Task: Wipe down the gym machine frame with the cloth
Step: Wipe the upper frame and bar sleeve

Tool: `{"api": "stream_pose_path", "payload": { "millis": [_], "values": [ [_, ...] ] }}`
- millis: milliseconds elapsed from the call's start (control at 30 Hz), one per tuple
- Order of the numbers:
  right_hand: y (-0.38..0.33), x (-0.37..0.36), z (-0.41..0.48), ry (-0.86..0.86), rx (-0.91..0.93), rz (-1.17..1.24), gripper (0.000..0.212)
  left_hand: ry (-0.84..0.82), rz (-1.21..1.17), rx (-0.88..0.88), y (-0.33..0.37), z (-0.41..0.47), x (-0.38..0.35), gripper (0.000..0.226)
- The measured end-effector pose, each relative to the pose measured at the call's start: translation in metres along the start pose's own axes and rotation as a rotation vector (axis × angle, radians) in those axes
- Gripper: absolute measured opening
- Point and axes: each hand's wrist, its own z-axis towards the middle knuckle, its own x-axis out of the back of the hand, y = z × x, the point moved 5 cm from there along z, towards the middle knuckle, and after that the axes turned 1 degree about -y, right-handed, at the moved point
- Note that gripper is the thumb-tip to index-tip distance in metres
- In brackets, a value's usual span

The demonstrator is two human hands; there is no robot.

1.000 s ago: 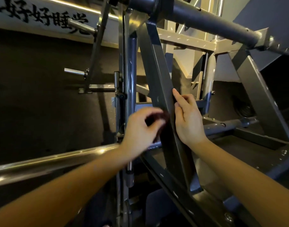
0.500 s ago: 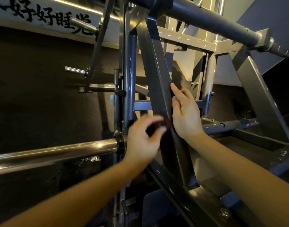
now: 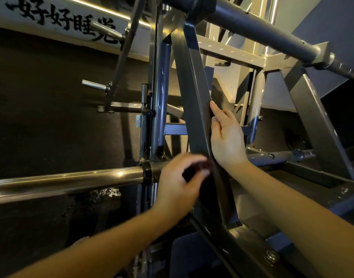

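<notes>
Slanted beam (image 3: pixel 194 101) stands solid between the fingers of left hand (image 3: pixel 178 187) and right hand (image 3: pixel 227 137). Left of left fingers: chrome bar (image 3: pixel 72 180) and upright post (image 3: pixel 161 93) block. Above right fingertips: beam edge bare. Right of them: open gap, tube (image 3: pixel 276 157) crossing below.

Matt painted metal frame (image 3: pixel 194 93), glossy chrome bar (image 3: pixel 72 180)

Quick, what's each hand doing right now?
Left hand: closed, gripping the dark cloth at the frame beam.
Right hand: open, index finger straight, resting on the same beam.
</notes>
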Motion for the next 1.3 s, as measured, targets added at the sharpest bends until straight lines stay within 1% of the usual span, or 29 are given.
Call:
{"api": "stream_pose_path", "payload": {
  "millis": [100,200,267,333,400,567,633,700,767,833,867,933,1000,1067,1167,1233,1300],
  "values": [
    [0.0,0.001,-0.001,0.0,0.017,0.007,0.046,0.149,0.034,0.024,0.003,0.074,0.02,0.029],
    [0.0,0.001,-0.001,-0.013,0.002,0.021,0.046,0.282,-0.129,0.13,-0.015,0.136,0.038,0.024],
    [-0.001,0.001,-0.001,-0.016,-0.005,0.034,0.046,0.328,-0.176,0.197,-0.028,0.144,0.039,0.024],
    [-0.001,0.001,-0.001,-0.014,-0.004,0.049,0.045,0.345,-0.216,0.238,-0.031,0.129,0.033,0.025],
    [-0.001,0.001,-0.002,-0.009,0.002,0.049,0.045,0.327,-0.217,0.248,-0.03,0.099,0.025,0.023],
    [0.001,-0.001,-0.001,0.005,0.012,0.038,0.045,0.177,-0.228,0.322,-0.031,0.011,-0.001,0.022],
    [0.001,-0.001,-0.002,0.013,0.013,0.042,0.044,0.131,-0.238,0.315,-0.024,-0.025,-0.011,0.024],
    [-0.001,0.0,-0.004,0.019,0.015,0.039,0.045,0.045,-0.231,0.32,-0.014,-0.065,-0.019,0.028],
    [-0.002,0.001,-0.005,0.019,0.014,0.036,0.045,-0.041,-0.189,0.255,-0.006,-0.092,-0.024,0.03],
    [-0.002,0.001,-0.007,0.015,0.011,0.028,0.045,-0.083,-0.132,0.196,-0.008,-0.084,-0.02,0.031],
    [-0.002,0.001,-0.008,0.013,0.01,0.023,0.045,-0.071,-0.101,0.184,-0.012,-0.071,-0.017,0.032],
    [-0.002,0.001,-0.008,0.015,0.014,0.012,0.045,0.026,-0.057,0.191,-0.023,-0.038,-0.007,0.028],
    [-0.003,0.001,-0.009,0.033,0.018,-0.002,0.044,0.084,-0.071,0.193,-0.025,-0.027,-0.005,0.024],
    [-0.002,0.001,-0.008,0.044,0.026,-0.013,0.044,0.033,-0.068,0.179,-0.018,-0.05,-0.013,0.028],
    [0.0,0.001,-0.007,0.05,0.031,-0.033,0.044,-0.122,-0.075,0.109,0.0,-0.097,-0.022,0.03],
    [0.001,0.0,-0.006,0.051,0.038,-0.049,0.044,-0.13,-0.058,0.125,-0.007,-0.088,-0.02,0.028],
    [0.0,0.001,-0.006,0.052,0.04,-0.065,0.044,-0.063,-0.046,0.195,-0.02,-0.056,-0.013,0.028]
  ]
}}
